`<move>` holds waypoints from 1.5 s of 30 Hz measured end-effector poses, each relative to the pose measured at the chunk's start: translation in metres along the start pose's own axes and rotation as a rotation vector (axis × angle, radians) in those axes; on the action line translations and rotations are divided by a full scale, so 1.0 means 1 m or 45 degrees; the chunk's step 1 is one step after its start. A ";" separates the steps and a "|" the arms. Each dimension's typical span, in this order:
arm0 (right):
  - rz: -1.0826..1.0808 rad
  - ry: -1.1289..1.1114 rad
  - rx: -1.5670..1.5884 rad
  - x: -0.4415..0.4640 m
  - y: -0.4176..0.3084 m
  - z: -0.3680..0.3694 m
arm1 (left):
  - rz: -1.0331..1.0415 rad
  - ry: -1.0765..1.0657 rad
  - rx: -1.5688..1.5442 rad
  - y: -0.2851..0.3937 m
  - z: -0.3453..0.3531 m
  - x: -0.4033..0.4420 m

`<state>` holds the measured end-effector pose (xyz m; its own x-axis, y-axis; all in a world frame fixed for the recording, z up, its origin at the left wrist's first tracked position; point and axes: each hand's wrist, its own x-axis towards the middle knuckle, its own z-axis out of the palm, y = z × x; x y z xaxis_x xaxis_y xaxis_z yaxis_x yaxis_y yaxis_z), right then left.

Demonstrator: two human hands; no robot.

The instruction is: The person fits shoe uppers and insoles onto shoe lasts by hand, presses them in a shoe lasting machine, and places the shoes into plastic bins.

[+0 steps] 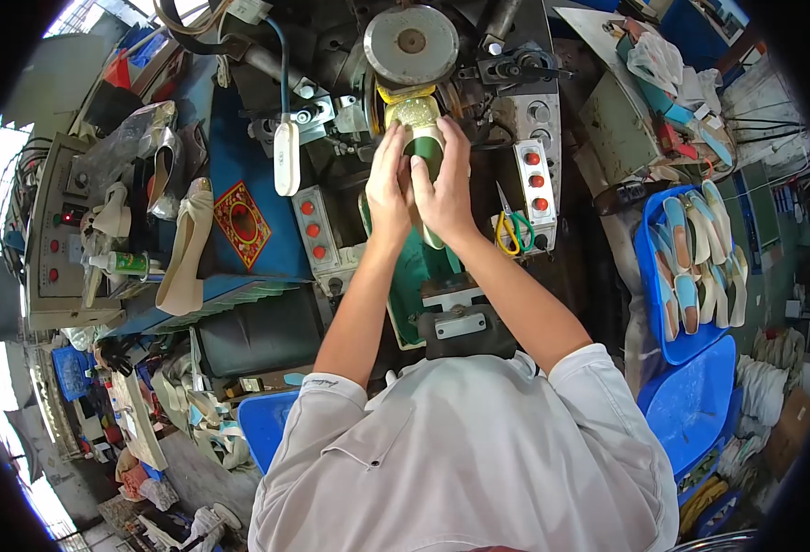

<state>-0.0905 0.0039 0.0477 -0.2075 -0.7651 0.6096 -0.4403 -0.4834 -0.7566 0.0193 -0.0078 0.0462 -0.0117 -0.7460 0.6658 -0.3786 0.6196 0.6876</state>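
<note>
A shoe [415,112] with a glittery gold-toned toe and a pale rim points away from me, its toe end under the round metal disc [411,46] of a machine. Green shows inside its opening. My left hand [390,184] wraps the shoe's left side, fingers stretched toward the toe. On the other side, my right hand [444,179] closes round it, thumb over the opening. The hands hide most of the shoe's sides. Below it lies a green surface [407,290], partly covered by my forearms.
Red-button panels [315,230] [535,182] flank the work spot. Yellow- and green-handled scissors [513,230] lie by the right panel. A pale shoe [186,248] and a bottle [121,264] are at left. A blue crate [655,276] of several shoes stands at right.
</note>
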 end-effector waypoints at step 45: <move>0.173 -0.576 -0.091 0.068 0.008 -0.042 | -0.070 -0.185 0.291 -0.001 0.002 0.024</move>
<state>-0.1452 -0.0339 0.0928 0.1265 -0.9354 0.3302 -0.4978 -0.3478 -0.7945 0.0171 -0.0266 0.0606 -0.1116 -0.8144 0.5694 -0.5809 0.5183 0.6276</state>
